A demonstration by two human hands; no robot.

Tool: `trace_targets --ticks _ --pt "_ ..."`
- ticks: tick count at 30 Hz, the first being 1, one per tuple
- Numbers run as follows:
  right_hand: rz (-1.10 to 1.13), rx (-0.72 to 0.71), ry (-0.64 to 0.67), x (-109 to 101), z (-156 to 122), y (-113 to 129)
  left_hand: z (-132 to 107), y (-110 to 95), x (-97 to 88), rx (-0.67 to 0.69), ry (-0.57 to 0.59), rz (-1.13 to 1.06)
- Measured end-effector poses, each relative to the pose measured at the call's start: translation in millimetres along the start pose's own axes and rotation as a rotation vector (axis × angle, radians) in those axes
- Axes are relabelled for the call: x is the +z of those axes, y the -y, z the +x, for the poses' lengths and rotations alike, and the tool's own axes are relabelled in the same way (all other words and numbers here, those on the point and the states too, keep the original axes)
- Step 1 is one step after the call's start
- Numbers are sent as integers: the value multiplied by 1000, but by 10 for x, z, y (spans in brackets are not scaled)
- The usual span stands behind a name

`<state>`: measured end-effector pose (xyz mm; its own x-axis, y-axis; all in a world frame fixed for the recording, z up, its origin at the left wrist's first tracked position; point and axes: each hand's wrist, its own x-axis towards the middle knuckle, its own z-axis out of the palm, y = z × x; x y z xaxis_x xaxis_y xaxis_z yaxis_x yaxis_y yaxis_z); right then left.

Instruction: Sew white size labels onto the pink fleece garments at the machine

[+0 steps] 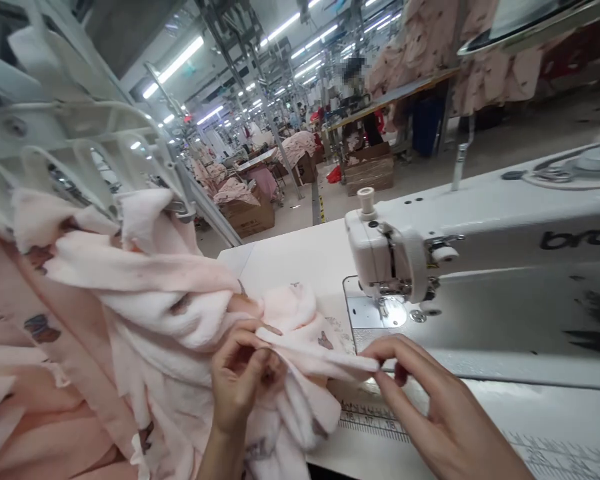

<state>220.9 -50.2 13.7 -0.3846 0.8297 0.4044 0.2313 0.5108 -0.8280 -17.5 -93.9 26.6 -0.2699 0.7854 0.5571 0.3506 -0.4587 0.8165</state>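
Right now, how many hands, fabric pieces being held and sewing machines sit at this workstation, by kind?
Hands: 2, left hand and right hand
Pink fleece piece pinched by both: 1
Sewing machine: 1
Total: 4

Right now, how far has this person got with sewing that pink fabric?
Early stage, it seems. Both hands, left hand and right hand, pinch a folded edge of the pink fabric in front of the sewing machine. That edge lies short of the needle, so no stitching shows. A heap of pink pieces sits at the left.
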Motion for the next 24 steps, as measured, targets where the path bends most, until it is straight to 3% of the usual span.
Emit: trace_targets --ticks 5,10,17,24 --pt "-239 -241 -139 -18 -40 64 -25 -205 108 161 215 103" --pt "-229 -361 -42 40 95 202 -41 -255 167 167 292 116" --pt "60 -67 202 120 258 213 -101 -258 231 35 270 60" --pt "121 7 114 192 279 187 -139 -251 299 -48 231 -49"
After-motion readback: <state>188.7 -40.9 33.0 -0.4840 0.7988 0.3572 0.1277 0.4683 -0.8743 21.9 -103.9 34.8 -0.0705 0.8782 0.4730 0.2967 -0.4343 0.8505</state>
